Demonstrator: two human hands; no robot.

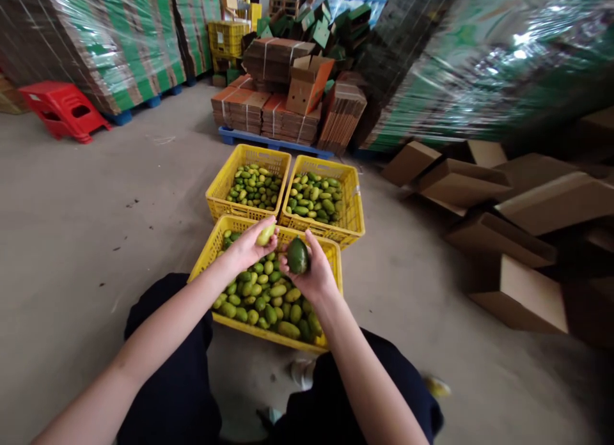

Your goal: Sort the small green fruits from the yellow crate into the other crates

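Note:
My left hand (247,248) is closed around a yellow-green oval fruit (265,234), held above the near yellow crate (330,256). In my right hand (317,277) rests a larger, dark green, glossy oval fruit (298,256), with the fingers curled round it. The two hands are close together but apart. Below them the near crate is filled with many green and yellowish oval fruits (261,288); my forearms and hands hide part of the pile. I cannot tell the exact kind of fruit.
Two more yellow crates of similar fruit, one at left (215,199) and one at right (355,218), stand behind. Beyond is a blue pallet (275,142) with flattened cartons (240,106). Open cardboard boxes (465,183) lie at right, and a red stool (64,109) stands at left.

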